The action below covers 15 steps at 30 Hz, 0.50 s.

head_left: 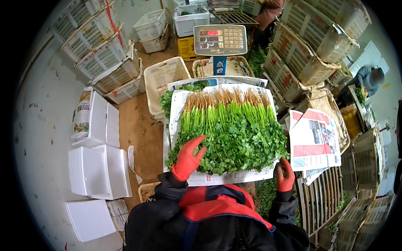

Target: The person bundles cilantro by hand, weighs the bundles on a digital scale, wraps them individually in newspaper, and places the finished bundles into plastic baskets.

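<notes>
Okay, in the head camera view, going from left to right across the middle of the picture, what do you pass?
White foam boxes → bare brown floor → left hand in a red glove → layer of leafy green herbs on newspaper → right hand → loose newspaper stack → woven baskets.

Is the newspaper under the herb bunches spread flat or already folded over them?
Spread flat: the newspaper shows beyond the herb bunches on every side, none lapped over. Left hand rests on the leaves; right hand at the near corner.

Even, bright light is falling over the herbs (pixel 230 134) without hard shadows; around them, crates (pixel 310 37) are bending and edges are darkening into black.
</notes>
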### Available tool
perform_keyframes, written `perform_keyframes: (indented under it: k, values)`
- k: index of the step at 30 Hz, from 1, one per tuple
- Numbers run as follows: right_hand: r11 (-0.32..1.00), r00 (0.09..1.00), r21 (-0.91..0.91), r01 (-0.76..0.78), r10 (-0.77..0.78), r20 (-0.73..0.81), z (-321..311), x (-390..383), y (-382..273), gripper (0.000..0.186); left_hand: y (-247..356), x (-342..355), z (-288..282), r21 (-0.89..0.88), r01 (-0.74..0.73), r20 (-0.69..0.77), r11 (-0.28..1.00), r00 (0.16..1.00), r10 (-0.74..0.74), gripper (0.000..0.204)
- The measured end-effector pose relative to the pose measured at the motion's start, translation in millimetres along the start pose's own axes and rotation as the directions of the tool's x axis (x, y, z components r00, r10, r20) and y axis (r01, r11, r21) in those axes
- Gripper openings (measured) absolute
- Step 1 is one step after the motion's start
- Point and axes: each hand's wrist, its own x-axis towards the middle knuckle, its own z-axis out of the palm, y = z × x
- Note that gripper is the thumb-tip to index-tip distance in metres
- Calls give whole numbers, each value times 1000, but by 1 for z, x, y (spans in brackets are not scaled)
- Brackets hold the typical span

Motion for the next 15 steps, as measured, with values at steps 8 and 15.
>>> perform_keyframes:
  k: [8,15]
  values:
    - [988,996,-147,46,-34,81,23,-43,7,38,55,53,67,-62,-394,321,917,862,392,52]
    - [983,998,-181,-19,28,49,23,-68,32,35,81,77,100,-169,-597,361,784,703,613,57]
